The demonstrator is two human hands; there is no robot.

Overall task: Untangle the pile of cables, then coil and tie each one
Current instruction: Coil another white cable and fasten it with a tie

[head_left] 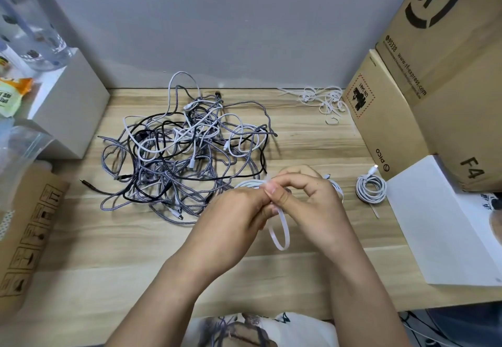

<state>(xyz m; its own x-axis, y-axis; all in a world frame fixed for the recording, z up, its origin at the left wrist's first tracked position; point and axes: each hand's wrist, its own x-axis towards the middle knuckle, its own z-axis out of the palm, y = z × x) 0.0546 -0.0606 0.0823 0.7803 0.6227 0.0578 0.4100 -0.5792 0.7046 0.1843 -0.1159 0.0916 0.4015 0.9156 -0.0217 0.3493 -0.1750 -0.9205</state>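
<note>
A tangled pile of cables (184, 151), white, black and grey braided, covers the middle of the wooden desk (108, 243). In front of it my left hand (233, 216) and my right hand (309, 200) meet over a coiled white cable (247, 183). Both hands pinch a white tie strap (279, 232), whose loop hangs below my fingers. Most of the coil is hidden under my hands. One white cable (370, 188) lies coiled and tied to the right.
Loose white ties (323, 99) lie at the back right by large cardboard boxes (434, 88). A white box (445, 227) sits at the right, a white block (70, 107) at the left, a cardboard box (24, 238) at the front left.
</note>
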